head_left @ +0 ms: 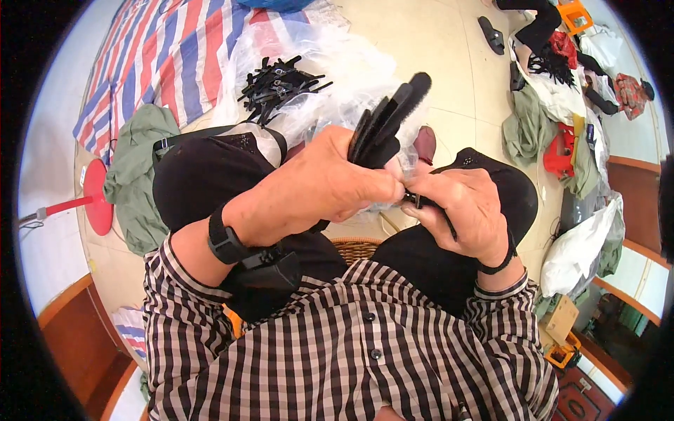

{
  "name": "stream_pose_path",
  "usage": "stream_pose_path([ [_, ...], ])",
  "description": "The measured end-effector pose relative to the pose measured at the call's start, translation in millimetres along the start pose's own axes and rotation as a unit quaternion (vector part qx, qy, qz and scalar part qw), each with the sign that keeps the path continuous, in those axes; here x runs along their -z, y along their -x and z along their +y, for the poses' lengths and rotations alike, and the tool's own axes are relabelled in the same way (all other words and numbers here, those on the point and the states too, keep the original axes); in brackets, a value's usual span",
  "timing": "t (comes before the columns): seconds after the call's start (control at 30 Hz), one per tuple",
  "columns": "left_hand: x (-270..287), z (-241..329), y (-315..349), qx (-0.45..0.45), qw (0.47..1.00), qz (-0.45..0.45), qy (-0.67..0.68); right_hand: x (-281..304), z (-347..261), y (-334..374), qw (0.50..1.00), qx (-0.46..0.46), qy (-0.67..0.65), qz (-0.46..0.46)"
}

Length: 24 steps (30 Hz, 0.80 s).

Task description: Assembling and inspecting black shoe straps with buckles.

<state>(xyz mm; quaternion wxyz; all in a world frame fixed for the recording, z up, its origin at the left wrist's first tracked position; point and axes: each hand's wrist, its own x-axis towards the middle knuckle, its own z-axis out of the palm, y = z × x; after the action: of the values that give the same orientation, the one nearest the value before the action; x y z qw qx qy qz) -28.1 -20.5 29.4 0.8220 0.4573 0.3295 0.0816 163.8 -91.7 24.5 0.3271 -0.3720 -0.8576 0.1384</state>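
Note:
Between my knees, my left hand (pixel 309 184) is closed round a bundle of black fabric straps (pixel 390 125), whose rounded, fuzzy ends stick up past the fingers. Its thumb and forefinger meet the fingertips of my right hand (pixel 469 212). That hand pinches a thin black strap with a small dark buckle (pixel 415 199); the fingers partly hide both. Beyond my left knee, a loose pile of black straps with small metal buckles (pixel 277 88) lies on clear plastic sheeting (pixel 337 52).
A red-white-blue striped sheet (pixel 175 56) covers the floor at the far left. Green cloth (pixel 140 168) and a red round stand base (pixel 98 196) are beside my left knee. Bags and cloth (pixel 583 245) line the right side. Another person's dark-clothed leg (pixel 537 28) shows at the far right.

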Motion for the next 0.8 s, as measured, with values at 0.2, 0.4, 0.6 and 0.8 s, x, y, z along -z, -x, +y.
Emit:
stream_pose_path([
  [0.2, -5.1, 6.4, 4.8, 0.011, 0.998, -0.050, 0.030, 0.5, -0.4, -3.3, 0.999, -0.001, -0.014, 0.037],
  [0.4, 0.1, 2.2, 6.6, -0.018, 0.997, -0.067, 0.042, 2.2, -2.3, -3.6, 0.999, 0.006, -0.012, 0.043],
  [0.6, 2.2, -2.6, 6.9, -0.002, 0.999, -0.048, 0.022, 3.5, -1.4, -1.6, 0.999, -0.009, -0.024, 0.020],
  [0.8, 2.5, -2.1, 8.1, -0.014, 0.996, -0.058, 0.067, 5.6, -1.6, -1.8, 0.999, -0.002, -0.025, 0.028],
])
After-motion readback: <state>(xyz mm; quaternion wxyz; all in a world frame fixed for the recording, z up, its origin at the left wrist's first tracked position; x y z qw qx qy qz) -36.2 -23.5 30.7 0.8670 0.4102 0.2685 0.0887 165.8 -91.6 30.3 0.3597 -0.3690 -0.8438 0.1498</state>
